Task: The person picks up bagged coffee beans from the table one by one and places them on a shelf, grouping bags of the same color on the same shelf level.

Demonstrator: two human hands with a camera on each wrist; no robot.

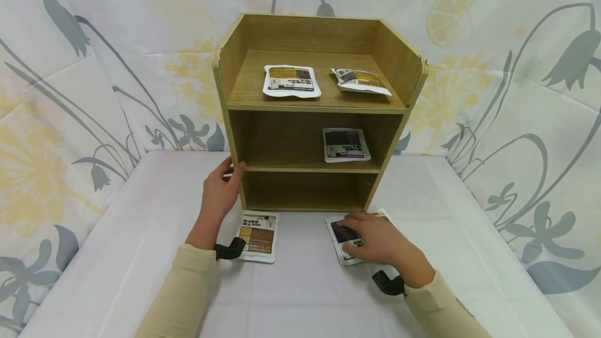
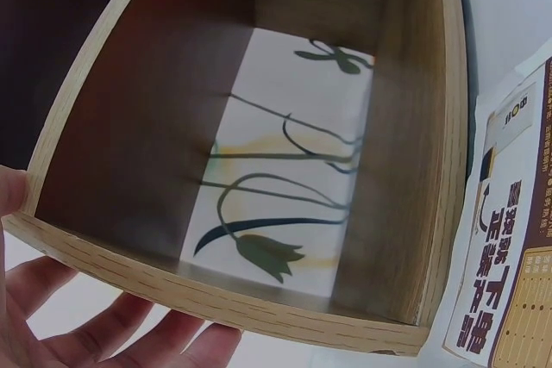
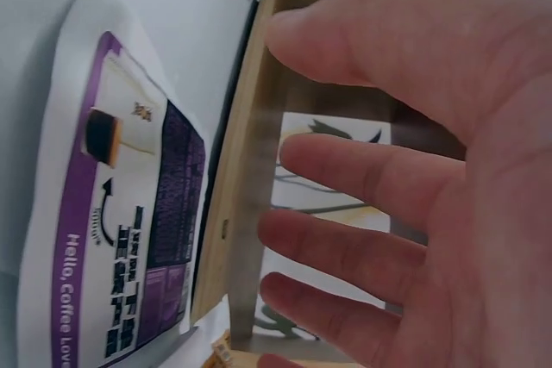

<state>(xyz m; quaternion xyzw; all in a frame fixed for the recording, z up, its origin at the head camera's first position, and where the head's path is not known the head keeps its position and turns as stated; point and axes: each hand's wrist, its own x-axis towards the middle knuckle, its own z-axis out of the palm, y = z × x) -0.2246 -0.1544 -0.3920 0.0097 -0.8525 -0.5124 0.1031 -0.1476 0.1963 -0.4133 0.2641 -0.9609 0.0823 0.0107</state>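
Note:
A small wooden shelf with three levels stands on the white cloth. My left hand holds its left side, the thumb on the front edge by the middle board and the fingers along the outer face, as the left wrist view also shows. My right hand is over a purple-and-white packet in front of the shelf. In the right wrist view the fingers are spread and apart from that packet. Part of the packet is hidden under the hand. A brown-and-white packet lies beside my left wrist.
On the top level lie a flat packet and a tilted packet. A dark packet is on the middle level, at the right. A white cloth covers the table, and a flower-printed curtain hangs behind.

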